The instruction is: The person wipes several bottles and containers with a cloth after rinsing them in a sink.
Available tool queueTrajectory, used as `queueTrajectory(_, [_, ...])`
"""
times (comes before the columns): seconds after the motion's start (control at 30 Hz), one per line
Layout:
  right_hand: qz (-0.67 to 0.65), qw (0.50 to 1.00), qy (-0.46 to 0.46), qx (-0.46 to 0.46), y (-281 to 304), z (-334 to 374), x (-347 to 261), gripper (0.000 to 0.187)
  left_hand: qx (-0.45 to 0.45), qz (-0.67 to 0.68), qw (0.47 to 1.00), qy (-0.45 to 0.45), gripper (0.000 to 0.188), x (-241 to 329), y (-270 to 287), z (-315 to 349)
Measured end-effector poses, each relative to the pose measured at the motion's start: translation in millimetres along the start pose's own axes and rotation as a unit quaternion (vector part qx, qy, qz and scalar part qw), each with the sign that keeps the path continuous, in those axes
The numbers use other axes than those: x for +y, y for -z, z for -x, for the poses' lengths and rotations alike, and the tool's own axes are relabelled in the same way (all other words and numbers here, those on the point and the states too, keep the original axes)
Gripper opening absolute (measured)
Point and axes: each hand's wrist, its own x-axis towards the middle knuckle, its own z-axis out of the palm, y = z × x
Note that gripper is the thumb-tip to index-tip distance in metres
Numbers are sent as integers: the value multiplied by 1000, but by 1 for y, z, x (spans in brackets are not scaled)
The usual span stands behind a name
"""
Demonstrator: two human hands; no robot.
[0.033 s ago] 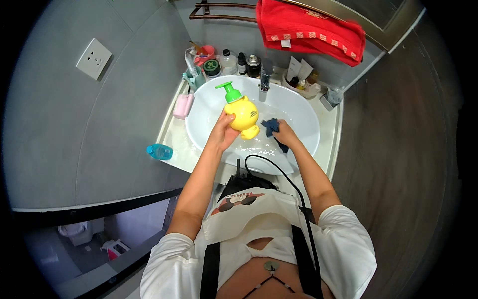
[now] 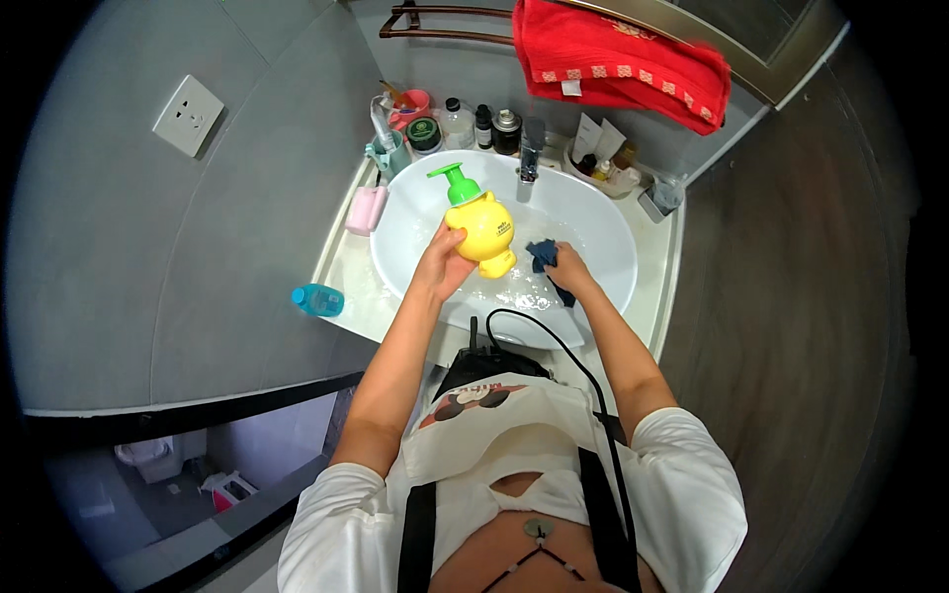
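Observation:
My left hand [image 2: 442, 265] is closed around a yellow pump bottle [image 2: 484, 235] with a green pump top [image 2: 457, 186]. The bottle is held tilted over the white oval sink [image 2: 400, 188], and part of it is hidden by my fingers. On the right side of the basin, my right hand [image 2: 570, 267] grips a dark blue cloth [image 2: 543, 255]; its lower end hangs below the hand. Water with glints of light lies in the sink beneath both hands. At the sink's far edge stands a dark faucet [image 2: 531, 150].
Jars and bottles [image 2: 457, 127] line the back of the counter, beside a basket of tubes [image 2: 603, 148]. A pink container [image 2: 366, 210] and a blue bottle [image 2: 318, 299] sit on the left. A red towel [image 2: 618, 64] hangs above. A black cable [image 2: 568, 348] crosses my front.
My right hand and the dark blue cloth have shifted very slightly to the right. My left hand still holds the pump bottle in the same place.

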Motion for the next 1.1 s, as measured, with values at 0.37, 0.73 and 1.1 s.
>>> queueTrajectory(0.37, [145,981,125,-37,-63,4,21,63,77,114,990,-12,59,-2,2,1])
queueTrajectory(0.73, [-566,824,18,5,49,2,-77,29,215,41,972,-80,42,-17,26,-17])
queueTrajectory(1.1, [-80,929,311,184,76,33,-175,46,235,-1,965,-117,28,-23,14,-31])
